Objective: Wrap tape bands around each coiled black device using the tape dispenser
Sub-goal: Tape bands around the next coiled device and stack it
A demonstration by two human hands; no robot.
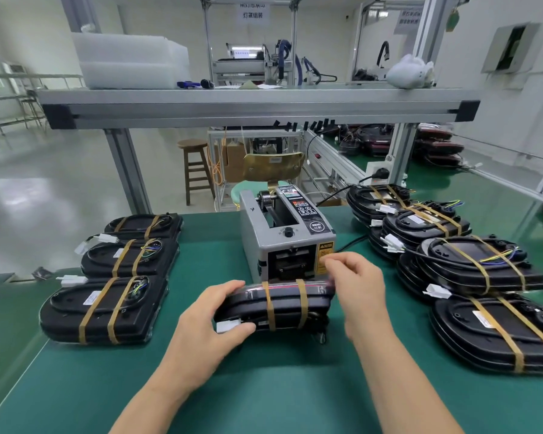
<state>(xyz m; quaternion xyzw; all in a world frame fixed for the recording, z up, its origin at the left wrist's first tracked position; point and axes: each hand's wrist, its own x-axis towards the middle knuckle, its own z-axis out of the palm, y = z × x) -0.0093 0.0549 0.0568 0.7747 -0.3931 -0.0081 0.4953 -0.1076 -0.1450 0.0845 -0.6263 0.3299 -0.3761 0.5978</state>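
Note:
A black coiled device (286, 303) stands on its edge on the green mat, just in front of the grey tape dispenser (287, 236). Two tan tape bands cross it. My left hand (212, 324) grips its left end, thumb near the white connector (228, 326). My right hand (358, 286) hovers at the device's upper right corner, beside the dispenser's outlet, with fingertips pinched together; whether they hold a tape strip I cannot tell.
Three banded devices (107, 308) lie in a row on the left. Several banded devices (470, 267) are stacked on the right, some overlapping. The dispenser's black cable (351, 242) runs right. An aluminium frame shelf (257, 104) spans overhead; a wooden stool (196, 167) stands behind.

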